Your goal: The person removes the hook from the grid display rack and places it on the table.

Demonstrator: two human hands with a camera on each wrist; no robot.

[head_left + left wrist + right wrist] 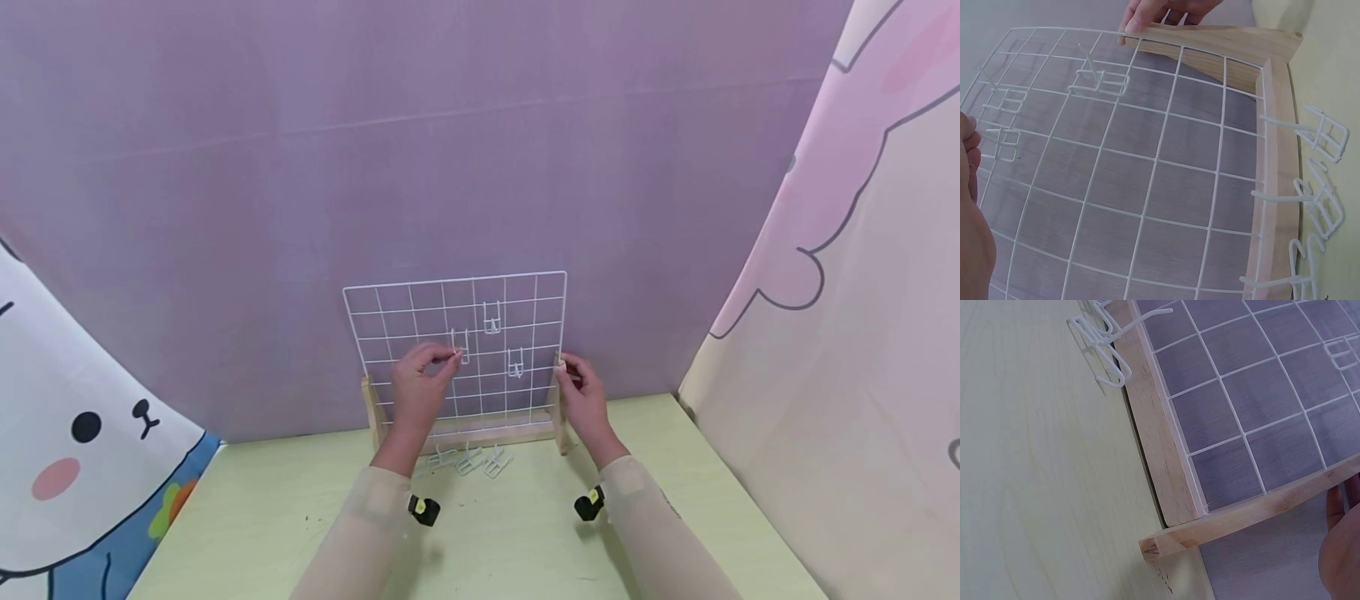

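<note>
From the head camera, a white wire grid panel [455, 350] stands upright in a wooden base [465, 433] at the back of the pale green table [300, 517], close against the purple backdrop. Two wire hooks [492, 318] already hang on the grid, and the left hand [417, 392] pinches a third hook [461, 346] against a wire. The right hand [583, 398] grips the right wooden upright. About three loose hooks [468, 458] lie just in front of the base, so roughly half seems left to hang.

In the left wrist view, most grid cells are free, with the loose hooks [1316, 187] beside the base.

The right wrist view shows the base's corner [1166, 540] and open tabletop in front; only the fingertips [1341, 506] show.
</note>
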